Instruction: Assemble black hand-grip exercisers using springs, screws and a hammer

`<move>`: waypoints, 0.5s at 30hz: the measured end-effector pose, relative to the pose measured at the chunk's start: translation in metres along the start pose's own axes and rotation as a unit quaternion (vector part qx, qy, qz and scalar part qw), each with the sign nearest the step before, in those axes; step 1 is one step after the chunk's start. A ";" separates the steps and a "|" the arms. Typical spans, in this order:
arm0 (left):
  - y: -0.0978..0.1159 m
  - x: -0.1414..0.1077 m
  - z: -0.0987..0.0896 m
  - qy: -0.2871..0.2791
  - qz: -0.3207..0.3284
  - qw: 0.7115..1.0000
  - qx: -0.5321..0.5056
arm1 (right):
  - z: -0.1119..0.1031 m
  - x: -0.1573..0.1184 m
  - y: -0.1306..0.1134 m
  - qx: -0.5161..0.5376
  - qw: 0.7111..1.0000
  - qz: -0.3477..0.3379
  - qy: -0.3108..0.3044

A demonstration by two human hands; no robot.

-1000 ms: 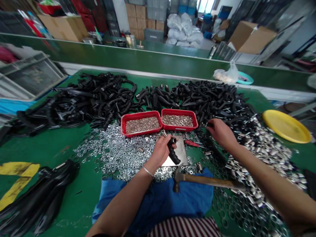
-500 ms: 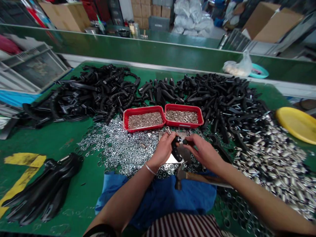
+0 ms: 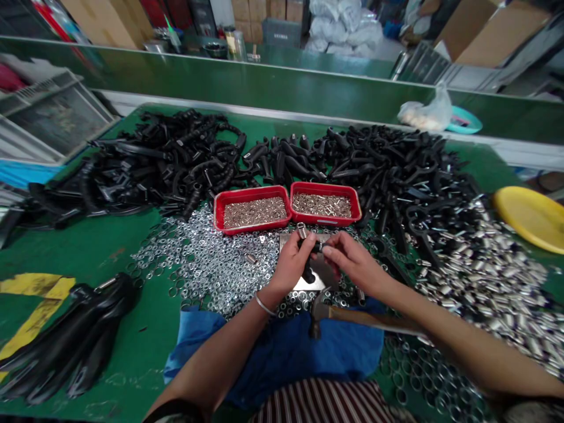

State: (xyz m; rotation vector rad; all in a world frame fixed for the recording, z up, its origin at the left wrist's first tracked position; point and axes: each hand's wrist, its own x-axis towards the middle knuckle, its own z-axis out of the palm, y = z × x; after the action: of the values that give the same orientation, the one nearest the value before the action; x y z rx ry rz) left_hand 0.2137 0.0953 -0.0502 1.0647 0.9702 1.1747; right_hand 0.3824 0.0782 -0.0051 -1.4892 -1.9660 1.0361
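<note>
Close together over a small metal plate (image 3: 314,283), both hands are on one black plastic handle (image 3: 308,271). My left hand (image 3: 291,259) is wrapped round it, and a silver coil spring (image 3: 302,230) sticks up by its thumb and forefinger. The fingers of my right hand (image 3: 348,257) pinch the handle's right end, where a bit of bright metal shows; the fingers cover most of it. Below the hands a hammer (image 3: 316,314) with a wooden shaft lies on a blue cloth (image 3: 273,346).
Two red trays (image 3: 252,228) of small metal pins stand beyond the hands. Loose washers (image 3: 220,264) spread at the left, silver sleeves (image 3: 493,288) at the right. Black handles (image 3: 176,153) pile along the back; several more (image 3: 83,341) lie front left. A yellow lid (image 3: 531,217) sits far right.
My right hand has moved in closer to my left, covering the metal part that showed between them. The handle has turned and its lower end shows less. The view has shifted slightly.
</note>
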 end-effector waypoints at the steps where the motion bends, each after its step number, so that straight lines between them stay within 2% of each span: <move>1: 0.003 0.000 -0.001 0.009 0.012 1.000 0.012 | 0.003 0.000 -0.003 -0.016 1.000 -0.007 0.021; 3: 0.010 -0.001 -0.003 0.034 0.047 0.996 0.065 | 0.008 -0.001 -0.008 -0.010 0.999 -0.009 0.031; 5: 0.018 -0.005 -0.007 0.039 0.104 0.981 0.161 | 0.010 -0.003 -0.012 0.082 0.996 0.026 -0.036; 7: 0.023 -0.006 -0.012 -0.009 0.170 0.950 0.262 | 0.011 -0.004 -0.013 0.169 0.976 0.062 -0.126; 8: 0.025 -0.006 -0.014 -0.035 0.191 0.935 0.297 | 0.010 -0.004 -0.012 0.186 0.969 0.066 -0.149; 10: 0.027 -0.005 -0.017 -0.051 0.203 0.918 0.337 | 0.008 -0.006 -0.011 0.172 0.975 0.059 -0.130; 13: 0.029 -0.007 -0.018 -0.035 0.225 0.907 0.353 | 0.004 -0.013 -0.011 0.157 0.982 0.050 -0.087; 15: 0.032 -0.012 -0.019 -0.054 0.275 0.890 0.361 | 0.002 -0.019 -0.012 0.191 0.966 0.046 -0.165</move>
State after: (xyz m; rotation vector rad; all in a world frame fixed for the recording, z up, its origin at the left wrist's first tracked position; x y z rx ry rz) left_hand 0.1869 0.0877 -0.0230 2.0857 1.0796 1.1967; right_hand 0.3792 0.0576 0.0046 -1.2629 -1.7765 1.6875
